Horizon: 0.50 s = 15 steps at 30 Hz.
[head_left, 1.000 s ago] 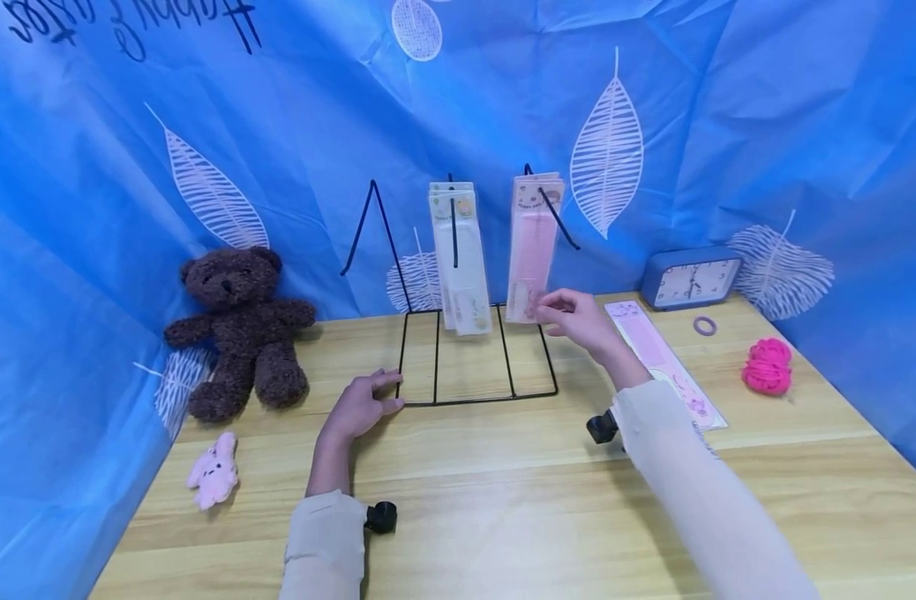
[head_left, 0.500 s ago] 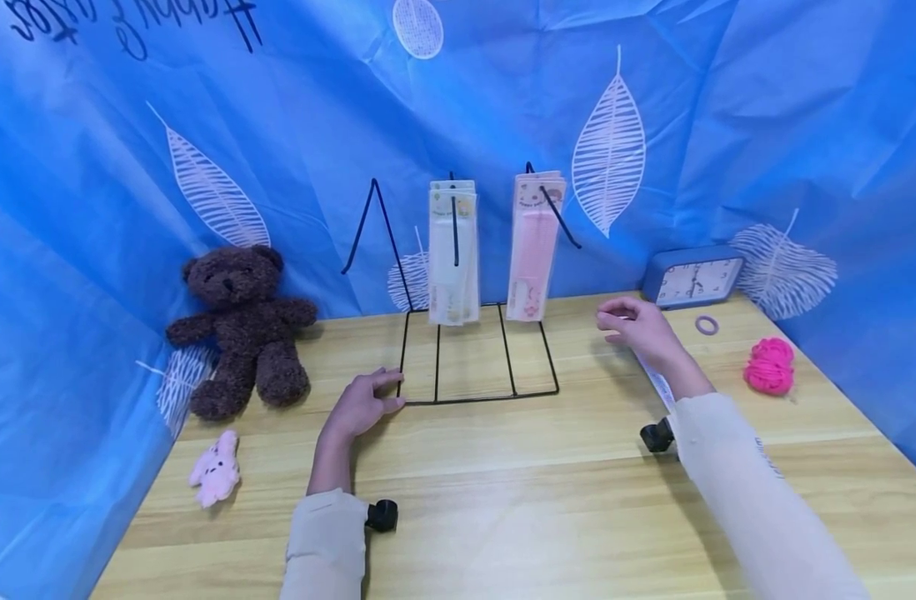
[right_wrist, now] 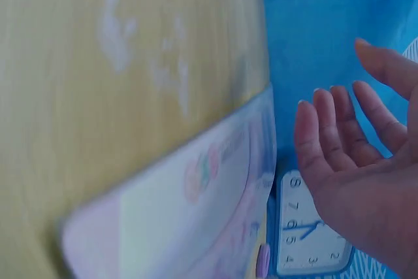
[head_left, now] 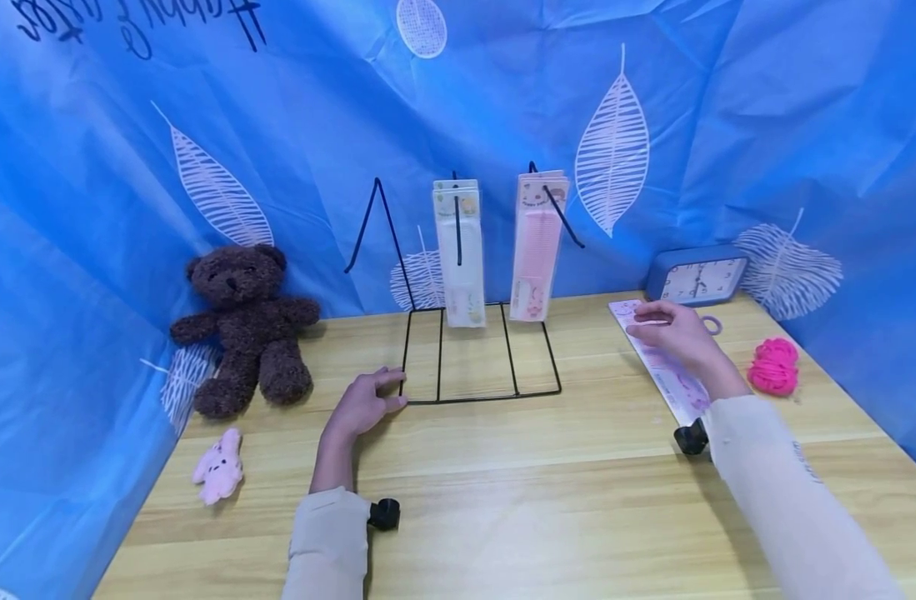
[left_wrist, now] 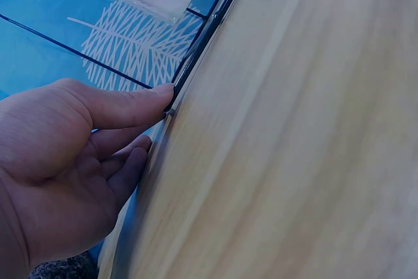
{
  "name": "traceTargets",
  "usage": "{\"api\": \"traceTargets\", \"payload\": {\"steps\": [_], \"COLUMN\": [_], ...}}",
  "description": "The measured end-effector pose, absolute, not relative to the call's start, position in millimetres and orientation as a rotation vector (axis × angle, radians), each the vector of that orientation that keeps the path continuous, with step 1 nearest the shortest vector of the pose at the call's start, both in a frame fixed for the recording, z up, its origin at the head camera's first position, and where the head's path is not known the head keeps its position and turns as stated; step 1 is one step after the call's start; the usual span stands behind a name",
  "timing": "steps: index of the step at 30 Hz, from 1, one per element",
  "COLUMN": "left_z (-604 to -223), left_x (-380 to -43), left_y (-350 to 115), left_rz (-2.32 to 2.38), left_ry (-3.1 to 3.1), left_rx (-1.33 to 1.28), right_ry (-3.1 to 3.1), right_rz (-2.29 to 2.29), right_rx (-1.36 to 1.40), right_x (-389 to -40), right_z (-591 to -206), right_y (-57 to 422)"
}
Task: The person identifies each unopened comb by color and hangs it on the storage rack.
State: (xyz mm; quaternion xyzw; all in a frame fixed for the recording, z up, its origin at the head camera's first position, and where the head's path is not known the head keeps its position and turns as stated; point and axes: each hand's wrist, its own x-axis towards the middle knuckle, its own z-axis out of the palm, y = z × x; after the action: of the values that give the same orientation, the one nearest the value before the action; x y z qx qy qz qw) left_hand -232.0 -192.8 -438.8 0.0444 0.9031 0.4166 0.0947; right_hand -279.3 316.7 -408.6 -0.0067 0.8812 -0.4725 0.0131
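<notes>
My left hand (head_left: 360, 404) pinches the front left corner of a black wire rack (head_left: 495, 398). In the left wrist view, the thumb of the left hand (left_wrist: 65, 142) lies on the wire and the fingers curl below it. On the rack's middle hook hang pale comb packs (head_left: 468, 292); pink comb packs (head_left: 533, 258) hang on the right hook, while the left hook is bare. My right hand (head_left: 675, 333) hovers over a flat pink-and-white pack (head_left: 662, 375) on the table. In the right wrist view, the right hand (right_wrist: 366, 155) has loose fingers and holds nothing.
A blue clock (head_left: 701, 282), a purple ring (head_left: 716, 325) and a pink yarn bundle (head_left: 774, 367) are at the right. To the left are a brown teddy bear (head_left: 240, 333) and a small pink plush toy (head_left: 220, 471). A blue cloth (head_left: 307, 108) hangs behind the table.
My right hand has moved right, from the lower end of the pink comb packs to above the flat pack. The hanging pale packs have stopped swinging. My left hand stays on the rack.
</notes>
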Motion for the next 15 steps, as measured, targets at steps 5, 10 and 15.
{"api": "traceTargets", "payload": {"steps": [5, 10, 15], "left_z": [-440, -440, -439], "left_x": [-233, -233, -232], "left_y": [-193, -193, -192], "left_rz": [1.228, 1.229, 1.247], "left_ry": [2.683, 2.686, 2.678], "left_rx": [0.128, 0.13, 0.125], "right_ry": [2.707, 2.701, 2.686], "right_rz": [-1.415, -1.361, -1.372], "right_rx": [0.034, 0.086, 0.139], "right_x": [-281, -281, -279], "right_z": [-415, -420, -421], "right_y": [327, 334, 341]}}
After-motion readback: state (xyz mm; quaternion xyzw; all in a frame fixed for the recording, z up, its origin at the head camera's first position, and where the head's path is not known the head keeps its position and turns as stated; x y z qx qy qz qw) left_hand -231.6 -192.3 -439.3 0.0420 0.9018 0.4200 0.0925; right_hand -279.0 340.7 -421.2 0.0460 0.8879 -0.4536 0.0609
